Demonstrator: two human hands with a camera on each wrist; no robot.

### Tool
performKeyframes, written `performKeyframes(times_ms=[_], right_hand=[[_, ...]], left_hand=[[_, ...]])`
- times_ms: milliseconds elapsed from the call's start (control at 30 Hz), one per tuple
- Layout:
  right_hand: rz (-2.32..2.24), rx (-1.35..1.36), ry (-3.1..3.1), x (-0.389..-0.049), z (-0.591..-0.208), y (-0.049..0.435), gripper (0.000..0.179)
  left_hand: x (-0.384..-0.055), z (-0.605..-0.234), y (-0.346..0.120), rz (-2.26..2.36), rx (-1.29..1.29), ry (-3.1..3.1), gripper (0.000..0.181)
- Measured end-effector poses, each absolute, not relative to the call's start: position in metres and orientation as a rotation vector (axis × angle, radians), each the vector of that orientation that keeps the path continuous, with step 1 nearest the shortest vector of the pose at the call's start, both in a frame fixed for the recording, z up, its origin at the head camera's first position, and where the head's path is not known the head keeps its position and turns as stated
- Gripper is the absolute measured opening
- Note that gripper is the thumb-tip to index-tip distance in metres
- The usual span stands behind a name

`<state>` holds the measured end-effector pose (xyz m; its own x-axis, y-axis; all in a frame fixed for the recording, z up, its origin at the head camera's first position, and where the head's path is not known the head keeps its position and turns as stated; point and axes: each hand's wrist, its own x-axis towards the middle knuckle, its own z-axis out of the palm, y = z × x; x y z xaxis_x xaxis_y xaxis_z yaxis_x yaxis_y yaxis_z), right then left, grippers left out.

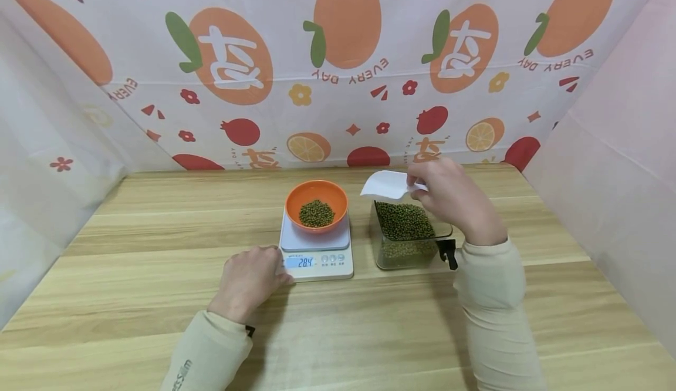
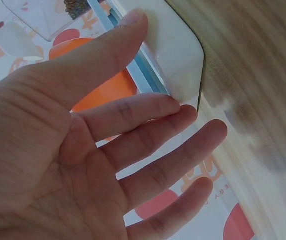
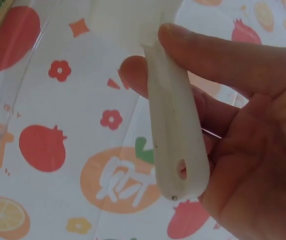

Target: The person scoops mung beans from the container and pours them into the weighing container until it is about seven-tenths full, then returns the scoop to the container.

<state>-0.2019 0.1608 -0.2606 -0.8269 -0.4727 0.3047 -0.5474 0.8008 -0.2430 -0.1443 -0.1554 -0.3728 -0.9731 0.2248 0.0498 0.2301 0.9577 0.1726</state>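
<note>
Left hand (image 1: 252,278): fingers extended, thumb apart, touching the left edge of the white scale (image 1: 306,243), whose display (image 1: 300,263) shows digits 2, 8, 4; we cannot read the unit. Orange bowl (image 1: 317,230), on the platform, with small green beans (image 1: 317,213). Clear container (image 1: 388,260), just right, holding more; its far edge is partly hidden from us. White scoop (image 1: 384,184), above that edge, handle pinched by right hand (image 1: 456,197). Right sleeve (image 1: 496,314), cut off below.
</note>
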Motion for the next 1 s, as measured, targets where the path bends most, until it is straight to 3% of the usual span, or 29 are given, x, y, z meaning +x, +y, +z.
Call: performKeyframes(times_ms=[1000], right_hand=[[0.443,0.798,-3.051,-0.205,-0.244,0.192,0.013]], left_hand=[[-0.144,-0.37,-0.155,-0.284,-0.36,-3.083,0.035]])
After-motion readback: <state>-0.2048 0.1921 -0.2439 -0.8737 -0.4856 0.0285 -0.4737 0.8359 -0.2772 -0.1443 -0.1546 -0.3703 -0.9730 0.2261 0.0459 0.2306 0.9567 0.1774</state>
